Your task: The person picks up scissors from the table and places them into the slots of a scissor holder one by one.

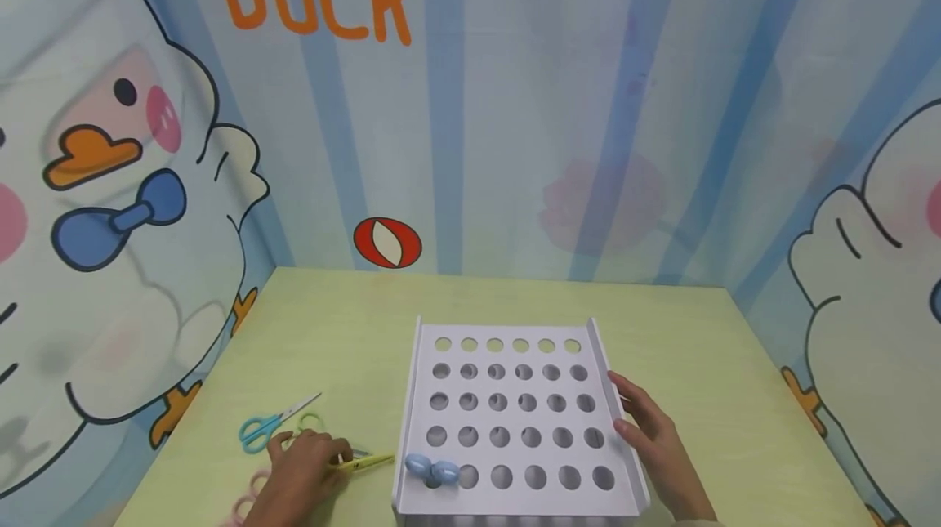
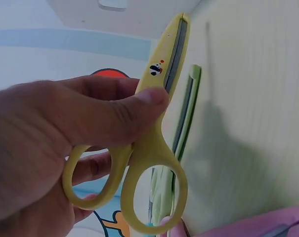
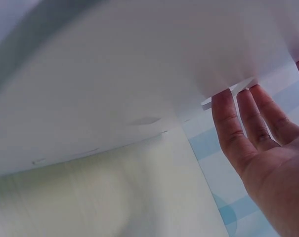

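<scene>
My left hand (image 1: 305, 466) pinches a pair of yellow scissors (image 2: 156, 133) between thumb and fingers, blades shut. In the head view their tips reach the left side of a white rack (image 1: 518, 419) with rows of round holes. Light-blue rounded handles (image 1: 432, 470) show over the rack's lower-left hole; what lies below them is hidden. My right hand (image 1: 654, 437) touches the rack's right side. In the right wrist view its fairly straight fingers (image 3: 228, 123) meet the white panel at a slot.
Left of the rack on the pale yellow-green table (image 1: 353, 306) lie teal scissors (image 1: 260, 433), green scissors (image 1: 309, 421) and pink handles (image 1: 250, 494). A cloth backdrop (image 1: 500, 102) printed with ducks stands behind and at both sides.
</scene>
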The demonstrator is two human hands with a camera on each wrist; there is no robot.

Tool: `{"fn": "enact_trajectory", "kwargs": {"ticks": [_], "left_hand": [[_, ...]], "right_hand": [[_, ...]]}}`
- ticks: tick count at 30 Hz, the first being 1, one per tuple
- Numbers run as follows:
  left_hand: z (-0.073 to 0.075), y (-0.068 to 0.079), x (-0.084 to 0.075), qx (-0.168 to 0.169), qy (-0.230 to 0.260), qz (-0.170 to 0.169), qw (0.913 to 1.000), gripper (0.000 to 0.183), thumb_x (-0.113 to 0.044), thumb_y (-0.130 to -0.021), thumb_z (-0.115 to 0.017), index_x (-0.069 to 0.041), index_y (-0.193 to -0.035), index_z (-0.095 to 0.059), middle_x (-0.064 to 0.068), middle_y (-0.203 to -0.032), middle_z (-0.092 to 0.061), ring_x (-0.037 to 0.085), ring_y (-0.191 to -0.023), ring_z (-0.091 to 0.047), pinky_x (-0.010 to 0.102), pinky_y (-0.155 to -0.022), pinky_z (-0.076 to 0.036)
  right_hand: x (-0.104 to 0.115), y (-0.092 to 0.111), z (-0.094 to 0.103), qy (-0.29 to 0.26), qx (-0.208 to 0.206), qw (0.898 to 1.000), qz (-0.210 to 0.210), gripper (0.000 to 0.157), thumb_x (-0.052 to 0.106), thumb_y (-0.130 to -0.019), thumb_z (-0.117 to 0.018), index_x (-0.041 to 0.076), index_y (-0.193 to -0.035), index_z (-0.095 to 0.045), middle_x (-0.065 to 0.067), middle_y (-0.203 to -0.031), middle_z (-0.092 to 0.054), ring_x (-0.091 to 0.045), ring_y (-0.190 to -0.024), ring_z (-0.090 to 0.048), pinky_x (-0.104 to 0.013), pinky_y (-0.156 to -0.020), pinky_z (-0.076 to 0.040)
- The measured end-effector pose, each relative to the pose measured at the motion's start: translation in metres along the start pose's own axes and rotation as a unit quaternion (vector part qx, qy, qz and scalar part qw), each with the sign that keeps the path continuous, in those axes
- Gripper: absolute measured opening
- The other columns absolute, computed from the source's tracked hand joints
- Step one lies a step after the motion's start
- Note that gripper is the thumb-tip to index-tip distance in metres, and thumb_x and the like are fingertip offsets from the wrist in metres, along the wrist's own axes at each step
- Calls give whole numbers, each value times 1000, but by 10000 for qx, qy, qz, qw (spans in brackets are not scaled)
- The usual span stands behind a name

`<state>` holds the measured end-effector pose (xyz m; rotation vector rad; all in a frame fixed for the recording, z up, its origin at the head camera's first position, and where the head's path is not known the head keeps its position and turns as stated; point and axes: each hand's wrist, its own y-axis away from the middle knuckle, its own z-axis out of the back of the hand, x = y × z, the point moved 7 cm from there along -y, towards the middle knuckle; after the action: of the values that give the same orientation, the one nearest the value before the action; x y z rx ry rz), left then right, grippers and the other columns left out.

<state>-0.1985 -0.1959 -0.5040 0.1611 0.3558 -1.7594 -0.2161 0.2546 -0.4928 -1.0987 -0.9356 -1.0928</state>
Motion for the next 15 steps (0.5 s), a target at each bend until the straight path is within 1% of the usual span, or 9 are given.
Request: {"fn": "enact_trajectory", "kwargs": {"ticks": [2, 4, 5, 7, 9, 10, 12, 15], "left_hand": [[4, 0, -1, -51, -2, 60, 10000, 25, -12, -68, -88, -26, -76, -68, -13, -73, -66, 13, -82, -60, 61, -96, -33], [10, 0, -3, -167, 12, 107, 9998, 24, -13, -68, -89, -25, -76, -70, -12, -73, -68, 13, -77, -63, 53, -92, -41], [13, -1, -3, -206, 62, 159, 9996, 24, -13, -68, -89, -24, -78, -70, -11, -74, -70, 12, -76, -65, 48, -89, -45], [20, -1, -6, -319, 180, 234, 9991, 24, -13, -68, -89, -23, -80, -71, -10, -76, -72, 12, -74, -68, 37, -76, -50], [27, -1, -9, -499, 377, 222, 9978, 25, -12, -68, -90, -22, -82, -72, -9, -78, -74, 13, -73, -70, 30, -65, -52], [31, 0, -10, -584, 509, 234, 9967, 26, -12, -68, -90, -23, -83, -71, -9, -79, -75, 12, -74, -71, 29, -65, -52], [38, 0, -13, -876, 683, 135, 9937, 28, -10, -67, -91, -23, -84, -72, -9, -79, -76, 12, -74, -72, 27, -64, -53], [47, 2, -16, -1362, 944, 24, 9862, 32, -8, -63, -93, -23, -84, -72, -10, -77, -75, 7, -70, -70, 24, -62, -53]], "right_hand": [[0, 0, 0, -7, 8, 10000, 18, 53, 3, -99, -51, 6, -151, -42, 24, -137, -55, 5, -117, -56, -20, -88, -53], [0, 1, -1, -30, 26, 10000, 41, 53, 3, -99, -51, 6, -151, -42, 23, -136, -55, 5, -117, -56, -20, -88, -54], [1, 1, -1, -54, 38, 10000, 55, 53, 3, -99, -51, 6, -151, -41, 23, -136, -55, 4, -117, -56, -20, -88, -54], [1, 1, -1, -103, 45, 9999, 74, 53, 2, -99, -50, 6, -151, -41, 23, -136, -56, 4, -117, -57, -20, -87, -54], [1, 1, -1, -110, 35, 9999, 79, 53, 2, -99, -50, 6, -151, -41, 23, -136, -56, 4, -117, -57, -20, -87, -54], [1, 1, -1, -111, 29, 9999, 79, 53, 2, -99, -50, 6, -151, -41, 23, -136, -56, 4, -117, -57, -20, -87, -54], [0, 1, 0, -111, 14, 9999, 63, 53, 2, -99, -50, 6, -151, -41, 24, -136, -56, 4, -117, -57, -20, -87, -54], [-1, 2, -1, -130, 16, 9999, 34, 53, 3, -99, -51, 7, -151, -41, 24, -135, -56, 4, -117, -57, -21, -87, -55]]}}
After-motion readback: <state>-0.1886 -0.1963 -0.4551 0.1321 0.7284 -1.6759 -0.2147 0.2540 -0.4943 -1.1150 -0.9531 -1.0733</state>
